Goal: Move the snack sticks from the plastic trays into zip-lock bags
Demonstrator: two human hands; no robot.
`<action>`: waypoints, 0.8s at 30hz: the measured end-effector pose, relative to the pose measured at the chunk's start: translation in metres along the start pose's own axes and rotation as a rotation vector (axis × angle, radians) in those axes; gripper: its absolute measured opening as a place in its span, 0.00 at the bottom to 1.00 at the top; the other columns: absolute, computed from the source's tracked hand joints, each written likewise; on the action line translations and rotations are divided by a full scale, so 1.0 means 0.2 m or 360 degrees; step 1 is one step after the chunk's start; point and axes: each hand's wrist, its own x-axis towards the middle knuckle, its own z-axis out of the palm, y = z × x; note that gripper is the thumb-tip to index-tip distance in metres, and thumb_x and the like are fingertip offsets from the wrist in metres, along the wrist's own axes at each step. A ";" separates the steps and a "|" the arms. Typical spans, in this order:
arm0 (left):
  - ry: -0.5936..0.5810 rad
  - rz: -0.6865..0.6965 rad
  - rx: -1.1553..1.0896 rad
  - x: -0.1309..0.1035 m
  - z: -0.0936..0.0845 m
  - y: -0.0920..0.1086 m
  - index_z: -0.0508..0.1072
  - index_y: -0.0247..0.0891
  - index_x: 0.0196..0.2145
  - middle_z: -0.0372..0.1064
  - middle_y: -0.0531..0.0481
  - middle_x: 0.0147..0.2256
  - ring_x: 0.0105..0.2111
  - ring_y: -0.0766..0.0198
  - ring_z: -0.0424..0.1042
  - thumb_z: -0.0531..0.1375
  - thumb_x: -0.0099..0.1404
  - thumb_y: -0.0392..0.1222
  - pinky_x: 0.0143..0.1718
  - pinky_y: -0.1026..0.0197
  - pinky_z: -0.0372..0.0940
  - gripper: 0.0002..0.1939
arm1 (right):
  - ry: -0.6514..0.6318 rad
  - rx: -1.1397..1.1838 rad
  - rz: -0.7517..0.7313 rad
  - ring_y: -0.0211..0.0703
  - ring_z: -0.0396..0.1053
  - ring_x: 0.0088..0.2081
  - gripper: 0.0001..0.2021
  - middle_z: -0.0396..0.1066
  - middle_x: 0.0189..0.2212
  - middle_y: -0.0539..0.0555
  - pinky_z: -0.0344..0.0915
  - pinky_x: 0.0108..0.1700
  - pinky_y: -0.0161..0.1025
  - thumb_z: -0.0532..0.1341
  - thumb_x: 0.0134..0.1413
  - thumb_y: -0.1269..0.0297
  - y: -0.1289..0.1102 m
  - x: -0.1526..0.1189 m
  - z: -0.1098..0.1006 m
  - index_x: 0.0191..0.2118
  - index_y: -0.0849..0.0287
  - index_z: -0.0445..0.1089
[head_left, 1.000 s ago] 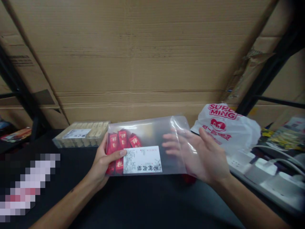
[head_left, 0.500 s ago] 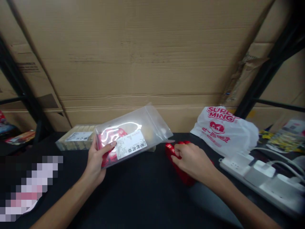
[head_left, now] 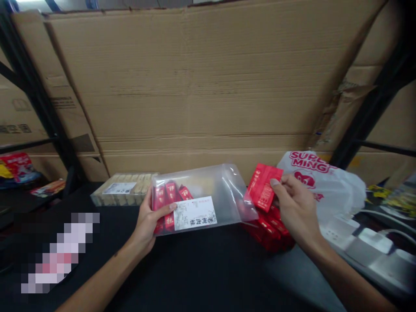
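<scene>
My left hand (head_left: 146,223) grips the closed end of a clear plastic pouch (head_left: 222,190), thumb resting beside its white label (head_left: 195,212). Several red packets (head_left: 165,197) lie inside, at the pouch's left end. Between the thumb and fingers of my right hand (head_left: 294,201) is one flat red packet (head_left: 264,186), close to the pouch's right end. Below it, a pile of red packets (head_left: 271,234) rests on the black table (head_left: 201,273), partly behind my right hand.
Behind the pouch stands a clear box of pale pieces (head_left: 125,190). At right are a white printed bag (head_left: 341,186) and a white power strip (head_left: 367,247) with cables. Cardboard (head_left: 195,86) rises behind. Colourful packages (head_left: 19,169) lie far left.
My right hand has lifted a red packet from the pile and brought it to the pouch's end. The pouch is now more level, and the view has shifted.
</scene>
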 end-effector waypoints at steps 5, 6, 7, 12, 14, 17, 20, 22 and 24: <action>-0.0067 -0.0028 0.0020 -0.03 0.01 -0.01 0.57 0.48 0.70 0.74 0.38 0.55 0.46 0.44 0.80 0.78 0.47 0.34 0.42 0.52 0.78 0.57 | -0.0557 0.0415 0.0438 0.38 0.64 0.24 0.19 0.67 0.24 0.48 0.61 0.24 0.33 0.66 0.59 0.44 -0.01 -0.05 0.07 0.32 0.55 0.66; -0.0071 -0.0032 0.0025 -0.03 0.02 -0.01 0.57 0.48 0.70 0.74 0.38 0.55 0.47 0.43 0.80 0.78 0.47 0.34 0.42 0.52 0.78 0.57 | -0.0700 0.0520 0.0562 0.40 0.68 0.26 0.20 0.70 0.26 0.50 0.66 0.27 0.35 0.65 0.59 0.42 -0.03 -0.06 0.08 0.34 0.55 0.68; -0.0075 -0.0036 0.0029 -0.04 0.02 -0.01 0.58 0.47 0.70 0.74 0.37 0.54 0.47 0.43 0.80 0.78 0.47 0.34 0.42 0.52 0.78 0.57 | -0.0847 0.0638 0.0691 0.43 0.73 0.29 0.21 0.73 0.29 0.54 0.71 0.32 0.39 0.63 0.61 0.40 -0.05 -0.07 0.08 0.36 0.56 0.70; -0.0134 -0.0063 -0.0017 -0.06 0.03 0.00 0.59 0.44 0.69 0.74 0.35 0.54 0.48 0.40 0.79 0.77 0.48 0.34 0.41 0.50 0.79 0.55 | -0.1458 0.1074 0.1010 0.57 0.76 0.54 0.36 0.77 0.52 0.68 0.67 0.58 0.57 0.40 0.66 0.32 -0.14 -0.07 0.06 0.50 0.57 0.70; -0.0147 -0.0097 -0.0044 -0.07 0.04 0.00 0.58 0.44 0.69 0.74 0.34 0.55 0.47 0.39 0.80 0.78 0.46 0.33 0.41 0.50 0.79 0.57 | -0.1563 0.0963 0.0982 0.58 0.74 0.58 0.42 0.74 0.56 0.68 0.67 0.58 0.57 0.31 0.66 0.32 -0.14 -0.07 0.05 0.55 0.57 0.69; -0.0157 -0.0150 -0.0068 -0.08 0.05 -0.01 0.56 0.44 0.69 0.73 0.34 0.56 0.48 0.40 0.79 0.78 0.45 0.32 0.41 0.50 0.78 0.58 | -0.1617 0.0548 0.0790 0.56 0.75 0.56 0.44 0.76 0.53 0.67 0.69 0.54 0.53 0.23 0.68 0.39 -0.14 -0.08 0.05 0.62 0.58 0.66; -0.0221 -0.0150 -0.0077 -0.09 0.05 -0.01 0.59 0.43 0.67 0.74 0.34 0.55 0.48 0.41 0.79 0.77 0.46 0.33 0.43 0.50 0.78 0.54 | -0.1641 0.0299 0.0532 0.53 0.76 0.54 0.39 0.77 0.52 0.67 0.70 0.51 0.48 0.26 0.72 0.47 -0.13 -0.11 0.07 0.67 0.57 0.62; -0.0283 -0.0140 -0.0070 -0.09 0.05 -0.01 0.62 0.42 0.66 0.75 0.34 0.54 0.47 0.41 0.80 0.77 0.47 0.33 0.43 0.49 0.78 0.51 | -0.1656 0.0250 0.0446 0.52 0.77 0.53 0.36 0.76 0.53 0.66 0.71 0.49 0.47 0.28 0.73 0.47 -0.14 -0.13 0.08 0.67 0.56 0.62; -0.0312 -0.0121 -0.0053 -0.08 0.05 -0.01 0.63 0.42 0.65 0.75 0.35 0.53 0.47 0.41 0.80 0.77 0.48 0.34 0.43 0.48 0.78 0.49 | -0.1635 0.0319 0.0493 0.52 0.77 0.53 0.37 0.76 0.54 0.65 0.72 0.48 0.47 0.29 0.73 0.44 -0.16 -0.14 0.10 0.65 0.55 0.65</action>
